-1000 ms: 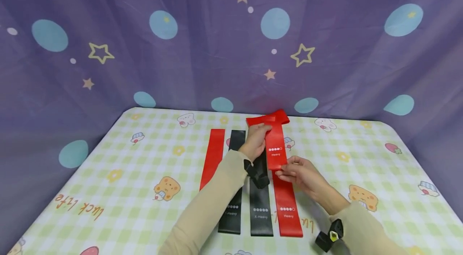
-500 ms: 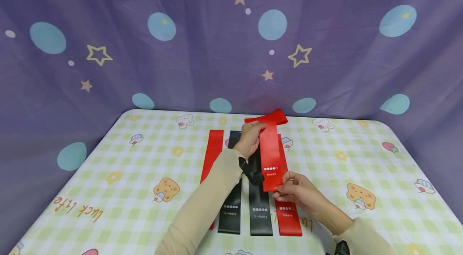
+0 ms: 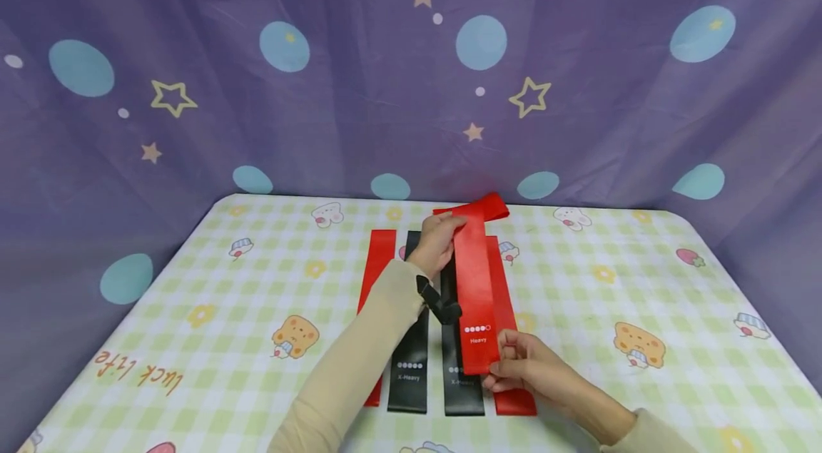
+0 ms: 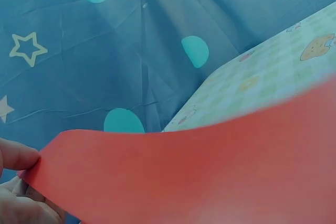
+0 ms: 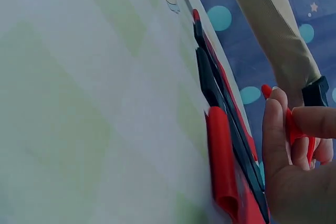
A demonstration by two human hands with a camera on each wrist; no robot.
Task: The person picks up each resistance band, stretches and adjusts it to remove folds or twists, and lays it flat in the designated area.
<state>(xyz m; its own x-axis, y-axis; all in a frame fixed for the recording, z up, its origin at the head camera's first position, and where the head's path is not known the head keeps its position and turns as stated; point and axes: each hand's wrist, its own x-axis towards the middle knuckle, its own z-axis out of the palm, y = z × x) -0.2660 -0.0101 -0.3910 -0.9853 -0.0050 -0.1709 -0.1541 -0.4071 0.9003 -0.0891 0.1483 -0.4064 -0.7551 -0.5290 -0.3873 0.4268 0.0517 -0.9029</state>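
Note:
A red resistance band point(image 3: 477, 282) marked "Heavy" stretches between my two hands. My left hand point(image 3: 438, 239) pinches its far part. My right hand point(image 3: 539, 374) pinches the near end's right corner between thumb and fingers. In the left wrist view the band point(image 4: 184, 171) spans the frame, with left fingertips point(image 4: 18, 156) at its edge. Beneath the held band lie another red band point(image 3: 507, 310) on the right and a black "X-Heavy" band point(image 3: 452, 396), both partly covered. A second black band point(image 3: 407, 389) and a red band point(image 3: 382, 253) lie further left, under my left arm.
A red folded strip point(image 3: 493, 207) lies crosswise at the table's back edge, behind my left hand. The table wears a green-checked cloth point(image 3: 257, 396) with cartoon prints. A purple curtain point(image 3: 359, 118) with stars and dots hangs right behind it.
My right hand has drawn the near end of the red resistance band toward me and slightly left, so its label sits lower. My left hand has shifted slightly left, still pinching the far part.

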